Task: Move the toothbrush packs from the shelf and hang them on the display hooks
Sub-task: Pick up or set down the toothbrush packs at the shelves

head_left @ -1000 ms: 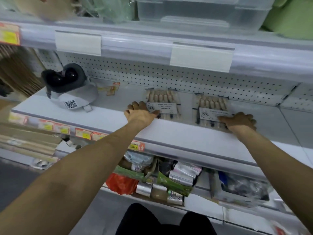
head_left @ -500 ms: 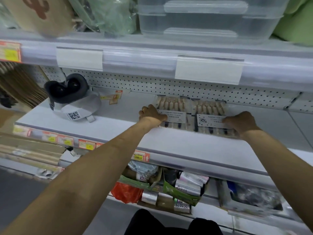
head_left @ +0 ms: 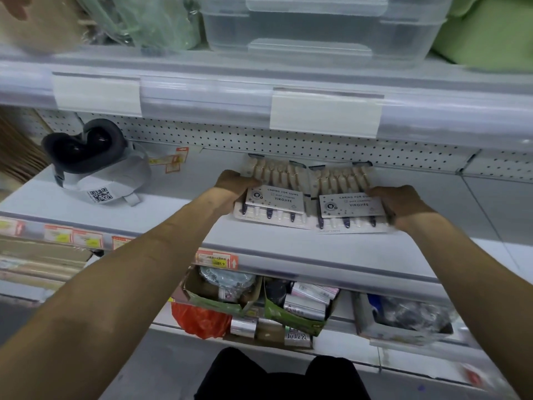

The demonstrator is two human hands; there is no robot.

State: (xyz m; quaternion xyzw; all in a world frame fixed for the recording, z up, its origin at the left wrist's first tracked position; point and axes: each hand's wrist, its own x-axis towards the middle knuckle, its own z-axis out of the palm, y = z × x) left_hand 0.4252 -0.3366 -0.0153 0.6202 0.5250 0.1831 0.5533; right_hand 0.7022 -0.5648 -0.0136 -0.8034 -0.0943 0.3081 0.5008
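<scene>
The left toothbrush pack is gripped at its left edge by the left hand. The right toothbrush pack is gripped at its right edge by the right hand. Both packs are located side by side on the white shelf, near the pegboard.

— What does the person wear?
— Only matte black cloth trousers over both legs, a narrow gap between them; the left forearm and right forearm are bare along their whole visible length.
</scene>
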